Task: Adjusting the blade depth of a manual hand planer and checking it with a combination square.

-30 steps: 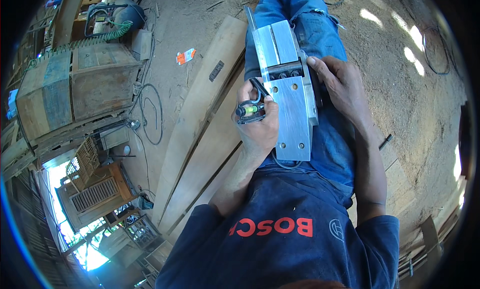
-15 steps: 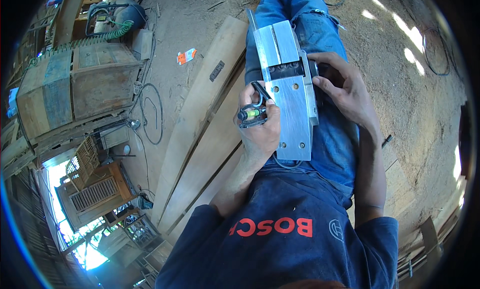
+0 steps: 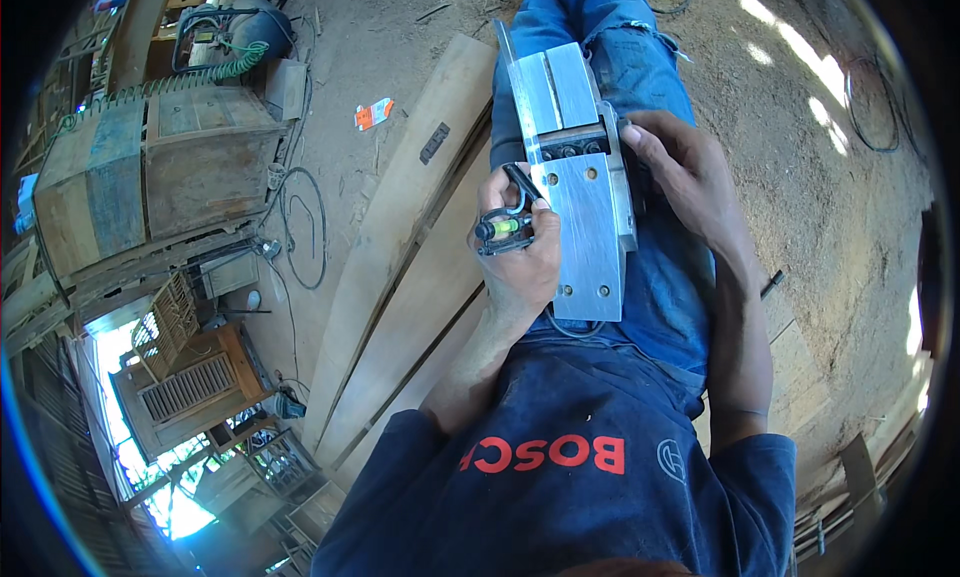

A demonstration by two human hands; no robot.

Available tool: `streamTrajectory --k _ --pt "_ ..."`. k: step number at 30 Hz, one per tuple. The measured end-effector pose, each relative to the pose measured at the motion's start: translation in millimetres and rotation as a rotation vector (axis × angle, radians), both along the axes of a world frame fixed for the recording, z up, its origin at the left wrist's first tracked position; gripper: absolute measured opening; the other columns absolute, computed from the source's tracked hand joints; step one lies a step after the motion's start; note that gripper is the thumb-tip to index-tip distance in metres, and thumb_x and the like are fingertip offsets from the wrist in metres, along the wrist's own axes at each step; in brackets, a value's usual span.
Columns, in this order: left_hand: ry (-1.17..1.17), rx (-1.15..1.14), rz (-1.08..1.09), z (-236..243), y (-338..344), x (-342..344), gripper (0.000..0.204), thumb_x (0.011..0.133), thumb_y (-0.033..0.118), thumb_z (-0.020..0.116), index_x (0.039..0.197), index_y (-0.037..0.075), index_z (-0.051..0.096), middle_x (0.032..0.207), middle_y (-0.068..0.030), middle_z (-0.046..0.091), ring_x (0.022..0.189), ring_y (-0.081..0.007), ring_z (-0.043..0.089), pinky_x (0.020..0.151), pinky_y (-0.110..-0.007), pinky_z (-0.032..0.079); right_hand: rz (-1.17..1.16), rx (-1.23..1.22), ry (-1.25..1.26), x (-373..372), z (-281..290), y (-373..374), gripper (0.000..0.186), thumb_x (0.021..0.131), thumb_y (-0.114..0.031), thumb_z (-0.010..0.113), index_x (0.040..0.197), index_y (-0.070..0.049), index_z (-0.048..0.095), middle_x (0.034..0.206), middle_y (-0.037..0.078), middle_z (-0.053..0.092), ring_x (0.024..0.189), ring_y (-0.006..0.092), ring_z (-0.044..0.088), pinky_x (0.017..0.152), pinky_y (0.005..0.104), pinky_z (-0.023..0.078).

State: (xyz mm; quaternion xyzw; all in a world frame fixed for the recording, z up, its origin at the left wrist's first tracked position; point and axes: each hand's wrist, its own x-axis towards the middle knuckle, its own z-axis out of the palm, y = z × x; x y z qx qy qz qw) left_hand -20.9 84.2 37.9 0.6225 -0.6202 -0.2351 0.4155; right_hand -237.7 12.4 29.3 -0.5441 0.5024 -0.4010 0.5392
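Note:
An upturned electric planer (image 3: 590,232) with silver sole plates rests lengthwise on my blue-trousered lap, its bolted cutter drum (image 3: 570,145) exposed between the plates. My left hand (image 3: 518,247) is closed on a black square (image 3: 497,230) with a green vial, at the planer's left side. A thin steel straightedge (image 3: 505,47) runs up along that left edge and over the drum's end. My right hand (image 3: 685,177) is closed at the planer's right side, thumb raised to the drum's end; some fingertips are hidden.
Long planks (image 3: 400,267) lie on the dirt floor to my left. Beyond them are a wooden cabinet (image 3: 200,167), an air compressor (image 3: 250,29) with a green coiled hose, a louvred panel (image 3: 190,387) and an orange-white packet (image 3: 373,114). Cables (image 3: 865,107) lie at the right.
My right thumb dropped lower on the planer's side, then rose again to the drum's end. The drum's bolts sit slightly differently. My left hand shifted only slightly.

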Motion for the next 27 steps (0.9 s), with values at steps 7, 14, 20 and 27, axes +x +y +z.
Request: streamTrajectory --k 7,14,20,27 --pt "0.003 0.003 -0.006 -2 1 0 0.044 0.090 0.000 0.058 0.133 -0.001 0.052 0.099 -0.0135 0.062 0.079 -0.0205 0.060 0.070 -0.033 0.051 -0.008 -0.022 -0.049 1 -11 1 0.023 0.100 -0.016 0.073 0.117 -0.001 0.074 0.081 0.001 0.062 0.067 0.0077 0.047 0.059 0.0238 0.036" --pt "0.013 0.032 0.001 1 8 0 0.044 0.089 0.000 0.058 0.133 -0.001 0.052 0.099 -0.0135 0.062 0.079 -0.0210 0.060 0.071 -0.034 0.051 -0.078 -0.137 -0.134 8 -18 3 0.021 0.101 -0.018 0.072 0.113 0.000 0.074 0.077 0.000 0.061 0.065 0.0078 0.046 0.058 0.0243 0.036" --pt "0.002 0.051 0.019 2 5 1 0.045 0.090 0.001 0.058 0.134 -0.001 0.052 0.100 -0.0144 0.062 0.079 -0.0211 0.061 0.072 -0.033 0.051 -0.060 -0.068 -0.096 6 -12 1 0.022 0.103 -0.021 0.071 0.107 0.000 0.075 0.074 0.000 0.060 0.063 0.0078 0.046 0.057 0.0243 0.035" --pt "0.040 0.039 -0.008 7 -3 -2 0.046 0.090 0.001 0.059 0.135 -0.003 0.052 0.100 -0.0158 0.063 0.080 -0.0215 0.063 0.072 -0.033 0.053 -0.078 -0.014 -0.035 7 -10 0 0.025 0.104 -0.024 0.070 0.102 0.001 0.076 0.070 0.000 0.059 0.061 0.0076 0.044 0.055 0.0240 0.033"
